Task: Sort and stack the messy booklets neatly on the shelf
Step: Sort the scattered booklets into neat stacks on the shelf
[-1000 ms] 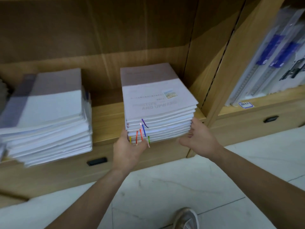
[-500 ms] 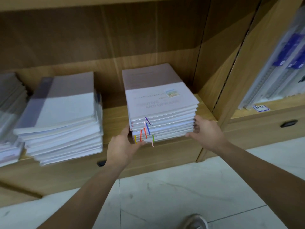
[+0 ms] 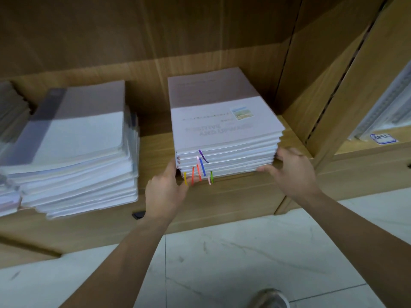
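A squared stack of white booklets [image 3: 222, 121] with coloured ribbon markers hanging from its front lies on the wooden shelf [image 3: 153, 152], near the right divider. My left hand [image 3: 165, 192] brackets the stack's front left corner, fingers against its side and thumb by the ribbons. Spread fingers of my right hand [image 3: 293, 174] touch the front right corner, with the thumb on the stack's lower front edge. A second, looser stack of booklets [image 3: 77, 141] lies to the left, its edges fanned out and overhanging the shelf front.
More booklets [image 3: 11, 112] are piled at the far left. A wooden divider [image 3: 311, 85] stands right of the stack. Beyond it, upright folders [image 3: 387, 107] and a label [image 3: 383, 138]. Drawer handle [image 3: 138, 214] sits below the shelf. My shoe [image 3: 269, 298] is on the tiled floor.
My right hand rose from below the stack's right corner to rest against it. My left hand stayed at the left corner. The view swung left, showing more of the left piles.
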